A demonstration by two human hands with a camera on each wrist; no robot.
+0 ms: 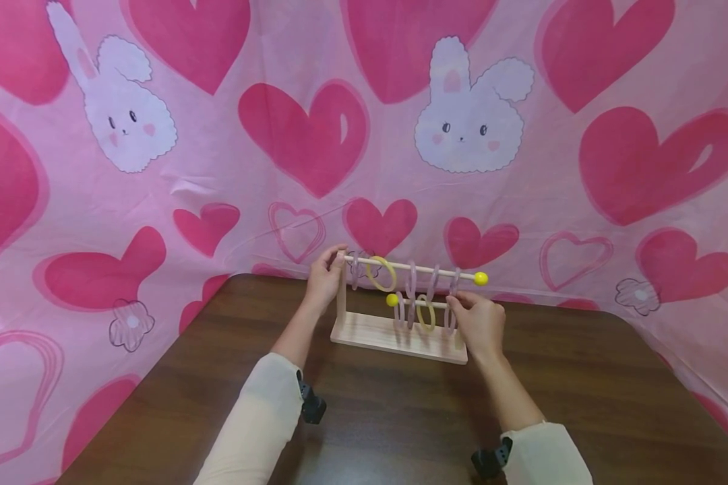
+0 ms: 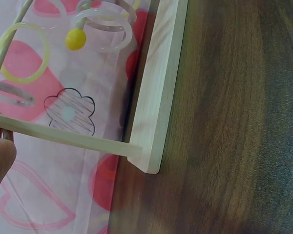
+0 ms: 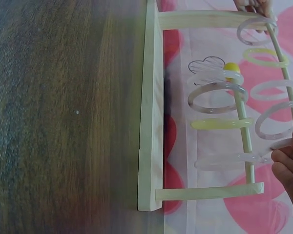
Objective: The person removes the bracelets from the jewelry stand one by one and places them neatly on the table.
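Brown table point(image 1: 388, 417) under rack point(image 1: 394, 340), rings point(image 3: 219, 124) on both rods point(image 3: 245, 144)

Worktop point(image 1: 364, 417): dark brown, wood-grain pattern; rack point(image 1: 388, 335), near the worktop's far edge: pale natural wood, fine grain showing; ball ends point(image 1: 481, 278): bright yellow; yellow rings point(image 3: 215, 124): two, translucent, one to each rod point(image 1: 423, 269); remaining rings point(image 3: 227, 161): translucent, pale lilac to whitish pink, one on the lower rod clouded grey; sleeves point(image 1: 251, 411): plain cream; wrist cameras point(image 1: 313, 403): black; backdrop point(image 1: 388, 145), beyond the far edge: pink, printed with deep-pink hearts point(image 1: 315, 141), some solid, some outline only, white rabbit heads point(image 1: 468, 138) with pink cheeks, and dark-outlined flowers point(image 1: 132, 323), scribble-hatched, pale at centre.
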